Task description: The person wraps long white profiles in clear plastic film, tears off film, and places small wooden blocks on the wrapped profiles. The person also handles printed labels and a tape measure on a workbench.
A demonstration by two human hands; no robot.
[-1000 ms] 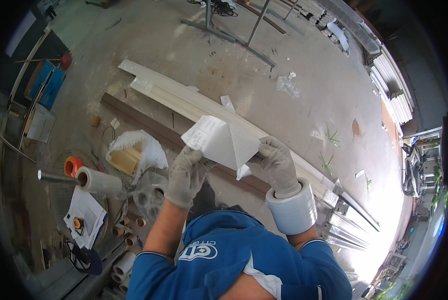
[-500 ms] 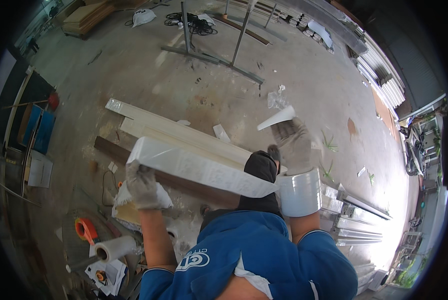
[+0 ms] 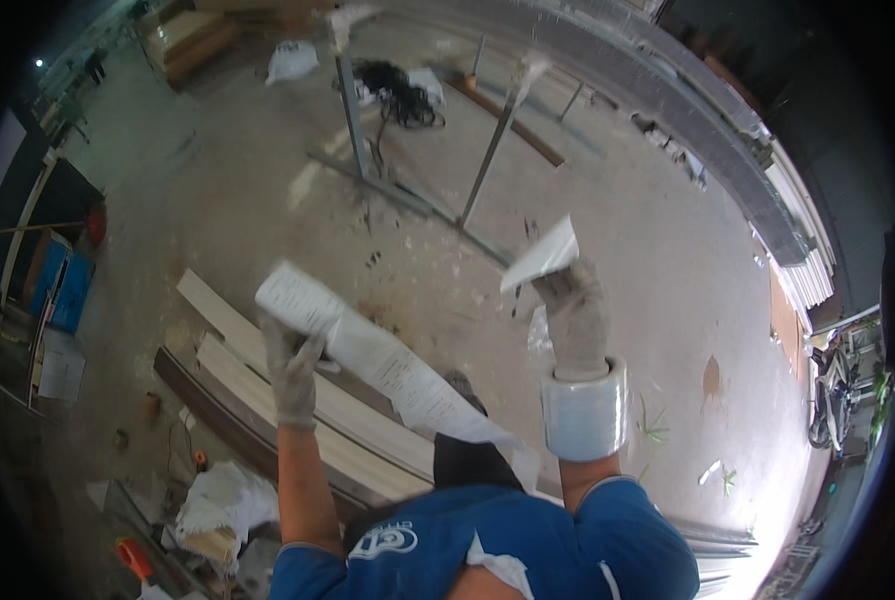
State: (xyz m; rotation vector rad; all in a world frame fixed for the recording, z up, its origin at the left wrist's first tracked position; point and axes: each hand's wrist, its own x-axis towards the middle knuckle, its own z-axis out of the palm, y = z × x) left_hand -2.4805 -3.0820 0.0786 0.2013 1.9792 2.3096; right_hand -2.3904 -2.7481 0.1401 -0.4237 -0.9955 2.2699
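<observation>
In a grey work glove, my left hand (image 3: 293, 378) is closed on the upper end of a long white printed strip (image 3: 388, 362), which slants down to the right in front of me. My right hand (image 3: 576, 312), gloved too, is raised with its fingers around a white sheet (image 3: 546, 256) that juts out to the left. A roll of clear film (image 3: 586, 410) sits around my right forearm like a sleeve. Beneath the strip, long cream-coloured boards (image 3: 368, 440) lie side by side on the floor, next to a dark brown board (image 3: 203, 400).
A grey metal frame (image 3: 478, 185) stands ahead, with a coil of black cable (image 3: 398, 92) behind it. At lower left are a white sack (image 3: 223, 505) and an orange-handled tool (image 3: 135, 560). A long grey beam (image 3: 668, 90) runs along the far right.
My left hand has risen, and the strip now hangs more steeply with its printing showing. My right hand with the white sheet has moved slightly left and lower. The view has shifted.
</observation>
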